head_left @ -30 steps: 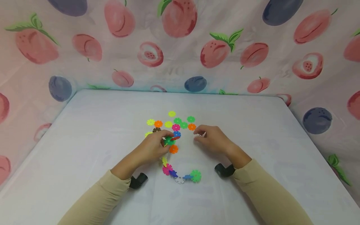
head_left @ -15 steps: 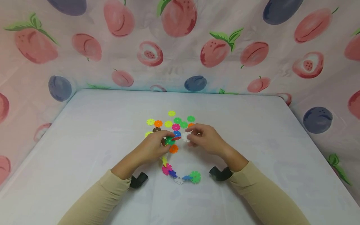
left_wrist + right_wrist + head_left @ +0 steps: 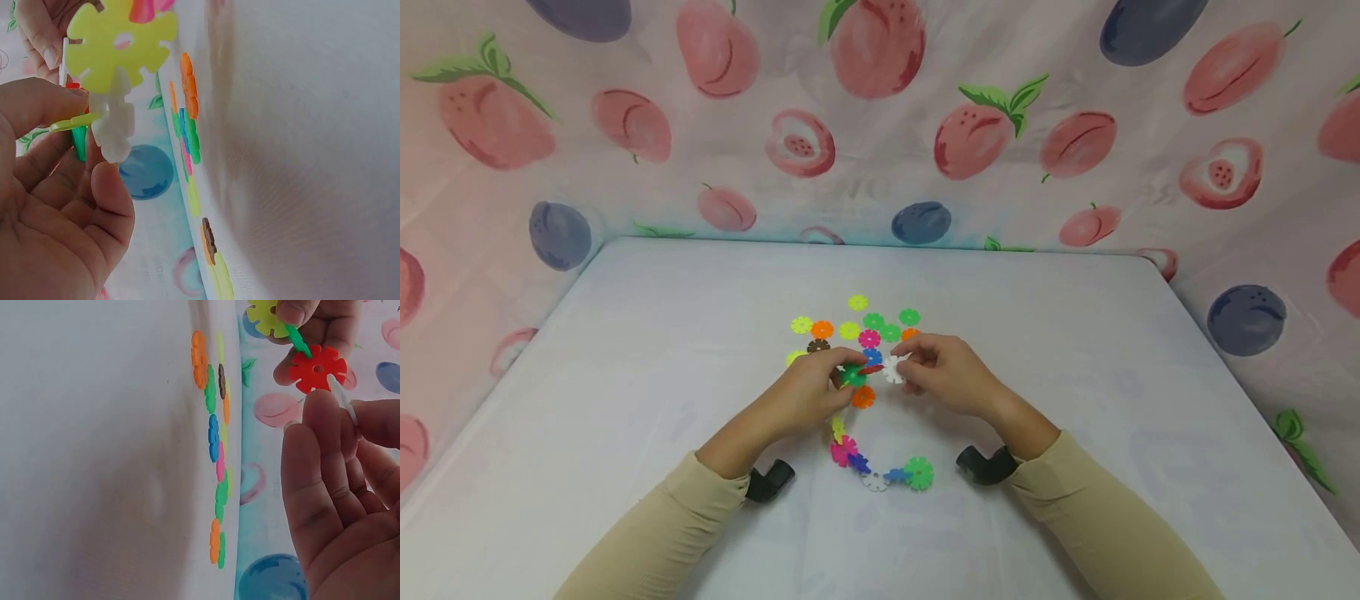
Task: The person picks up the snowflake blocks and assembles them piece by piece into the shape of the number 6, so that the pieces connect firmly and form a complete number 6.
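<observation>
My left hand [image 3: 808, 387] pinches a chain of interlocking snowflake discs near its upper end, by a green disc [image 3: 853, 377] and a yellow disc [image 3: 270, 317]. Beyond the green one, a red disc [image 3: 317, 370] sticks out toward the right. My right hand [image 3: 951, 375] pinches a white disc [image 3: 892, 369] between thumb and fingers. In the right wrist view the white disc, seen edge-on, meets the red disc's notched rim. From my left hand the chain curves down through a pink disc [image 3: 843, 451] and ends in a light green disc [image 3: 918, 473].
Loose discs lie on the white table [image 3: 1075, 333] beyond my hands, among them an orange disc [image 3: 822, 330], a brown disc [image 3: 818, 345] and a pink disc [image 3: 869, 339]. A fruit-patterned cloth [image 3: 865, 192] hangs behind the table.
My right hand has moved left, bringing the white disc up against the red disc. My left hand has stayed nearly still with the chain; its hanging end has shifted slightly left.
</observation>
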Motion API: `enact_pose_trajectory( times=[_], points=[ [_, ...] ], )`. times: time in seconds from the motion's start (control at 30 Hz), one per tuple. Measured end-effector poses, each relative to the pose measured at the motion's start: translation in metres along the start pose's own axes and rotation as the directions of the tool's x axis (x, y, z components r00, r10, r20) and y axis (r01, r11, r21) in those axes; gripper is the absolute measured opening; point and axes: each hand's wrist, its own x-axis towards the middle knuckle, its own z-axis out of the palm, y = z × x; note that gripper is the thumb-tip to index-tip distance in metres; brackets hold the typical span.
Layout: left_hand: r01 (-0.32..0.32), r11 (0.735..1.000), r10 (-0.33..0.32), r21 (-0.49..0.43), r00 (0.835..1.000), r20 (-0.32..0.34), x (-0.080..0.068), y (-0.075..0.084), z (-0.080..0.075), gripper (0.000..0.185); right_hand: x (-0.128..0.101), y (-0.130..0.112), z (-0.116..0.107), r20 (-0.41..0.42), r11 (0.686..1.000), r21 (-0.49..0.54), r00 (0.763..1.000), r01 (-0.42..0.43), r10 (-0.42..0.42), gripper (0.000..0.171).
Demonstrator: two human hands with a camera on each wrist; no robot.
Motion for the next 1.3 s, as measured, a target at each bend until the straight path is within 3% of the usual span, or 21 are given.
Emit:
enact_pose_trajectory(
  times=[0.47,0.8,1.07,1.3],
  points=[
    [-0.023,1.0,0.023,-0.005,1.0,0.004,-0.0009,0.0029,-0.0004,0.038,0.0009,-0.0019,0.0001,0.021,1.0,0.001,0.999,-0.024,0.024,0.026],
    [-0.116,0.99,0.117,0.082,0.993,-0.008,-0.0006,0.0071,0.0022,0.04,0.0001,-0.0069,0.0035,-0.029,0.995,0.07,0.997,-0.07,0.072,0.023],
    [-0.123,0.988,0.123,0.097,0.992,0.003,-0.0019,0.0055,0.0042,0.041,0.0014,-0.0087,0.0063,0.002,0.989,0.102,0.994,-0.108,0.108,0.024],
    [-0.085,0.996,0.087,0.03,0.994,-0.06,-0.0014,0.0042,0.0047,0.04,0.0018,-0.0039,0.0066,0.003,0.981,0.132,0.989,-0.145,0.145,0.026]
  ],
)
